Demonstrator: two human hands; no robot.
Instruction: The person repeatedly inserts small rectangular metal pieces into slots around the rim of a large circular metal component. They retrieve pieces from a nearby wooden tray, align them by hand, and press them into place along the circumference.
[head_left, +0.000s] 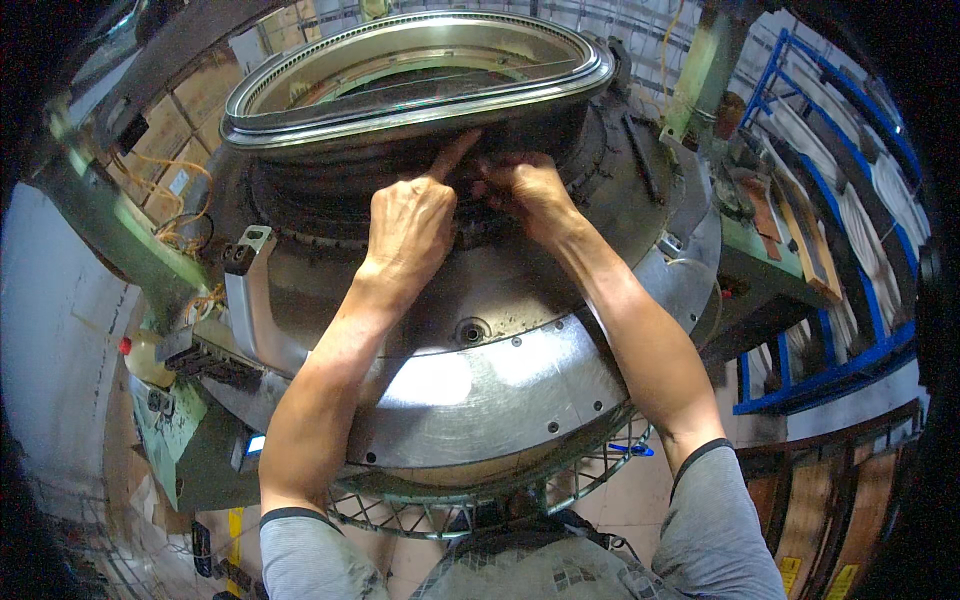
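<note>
Both hands are at the dark round wall (330, 180) beneath the shiny metal ring (420, 115) of a large circular machine, which looks like a knitting machine. My left hand (412, 220) reaches up with its index finger stretched toward the wall just below the ring. Its other fingers curl down, and no held thing shows. Close on its right, my right hand (537, 195) is bent inward with thumb and fingers drawn together at the wall. Whatever lies between those fingertips is hidden in shadow. Under my wrists spreads the machine's broad metal bed (520, 280).
A metal bracket (255, 290) rises left of my left forearm. Green posts (130, 210) flank the machine, with orange cables (195, 215) on the left one. At right stands a blue rack (830, 375) with pale rolls. A curved steel rim (470, 400) lies below my forearms.
</note>
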